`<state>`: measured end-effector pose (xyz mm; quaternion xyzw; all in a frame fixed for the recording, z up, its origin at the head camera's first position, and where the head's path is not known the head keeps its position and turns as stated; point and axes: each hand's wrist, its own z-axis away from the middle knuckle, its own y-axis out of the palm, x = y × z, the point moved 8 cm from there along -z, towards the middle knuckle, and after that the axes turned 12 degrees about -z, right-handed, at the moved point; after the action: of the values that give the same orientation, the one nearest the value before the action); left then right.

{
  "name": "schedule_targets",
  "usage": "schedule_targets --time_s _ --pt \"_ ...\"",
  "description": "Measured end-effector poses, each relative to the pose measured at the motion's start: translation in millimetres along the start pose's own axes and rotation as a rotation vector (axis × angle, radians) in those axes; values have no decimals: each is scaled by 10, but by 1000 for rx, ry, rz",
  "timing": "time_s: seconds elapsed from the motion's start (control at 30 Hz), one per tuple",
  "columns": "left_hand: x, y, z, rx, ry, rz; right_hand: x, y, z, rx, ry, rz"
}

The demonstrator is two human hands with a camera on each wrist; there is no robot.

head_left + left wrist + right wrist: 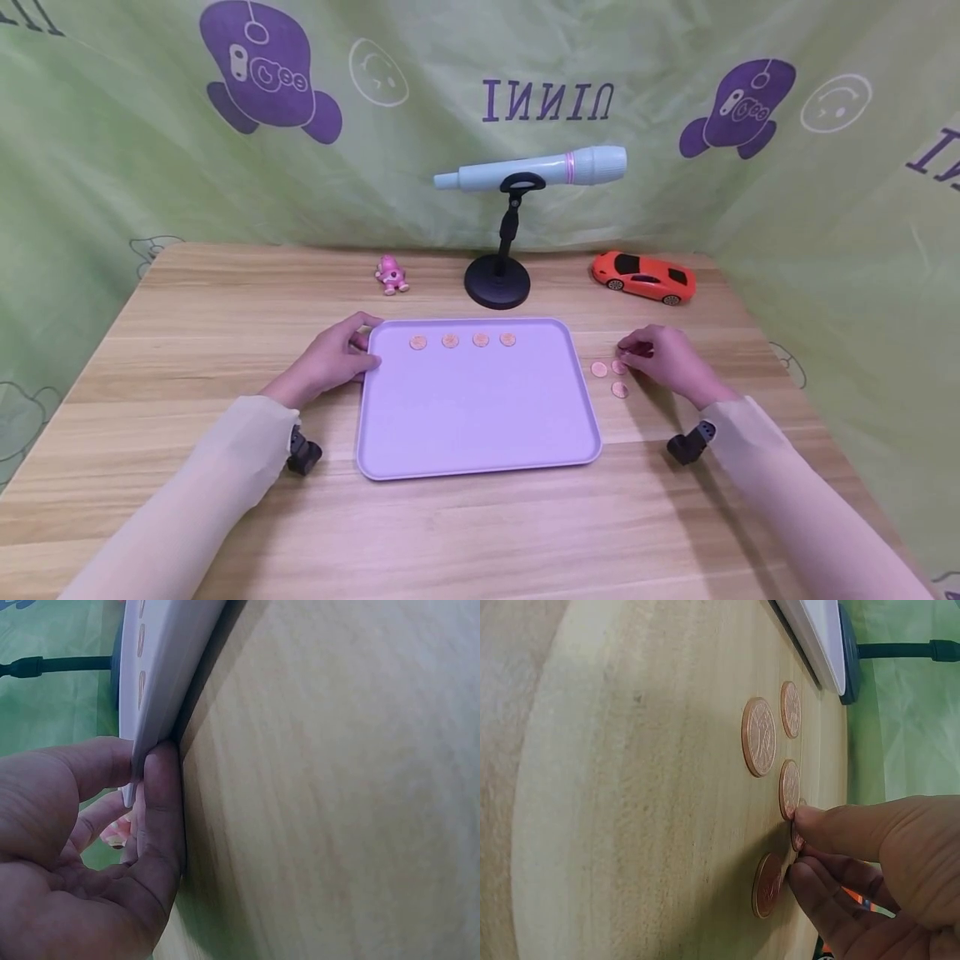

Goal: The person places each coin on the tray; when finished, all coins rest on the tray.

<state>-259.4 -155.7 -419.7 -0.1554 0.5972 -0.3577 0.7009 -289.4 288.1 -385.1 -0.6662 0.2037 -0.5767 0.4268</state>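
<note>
Left hand (332,358): grips the tray (480,417) by its left rim, near the far corner, thumb above and fingers beneath.
Tray coins (450,340): four, in a row just inside the far rim; bare tray floor lies in front.
Right hand (667,358): we see thumb and fingertips pinching a coin (796,838) at the tabletop, right of the tray.
Loose coins (759,736): four, lying around those fingertips; a narrow strip of wood separates them from the right rim.
Far edge: pink figurine (390,275), microphone (487,175) on its stand (497,285), red car (645,277).
Surface: wood-grained table (172,350), broad before the near rim.
Room: green printed cloth (150,167) surrounds us.
</note>
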Motion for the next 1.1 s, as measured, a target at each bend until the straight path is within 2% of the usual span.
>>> schedule_targets --time_s 0.63,0.8,1.0,1.1 --pt "6 3 -7 -6 -3 12 -25 -2 -14 9 9 -13" --pt "17 -5 2 -7 -1 14 -67 8 -54 22 47 -19" --pt "15 3 -5 -6 1 15 -164 15 -83 49 136 -66" --pt "12 4 -8 -4 0 11 -189 9 -78 40 136 -94"
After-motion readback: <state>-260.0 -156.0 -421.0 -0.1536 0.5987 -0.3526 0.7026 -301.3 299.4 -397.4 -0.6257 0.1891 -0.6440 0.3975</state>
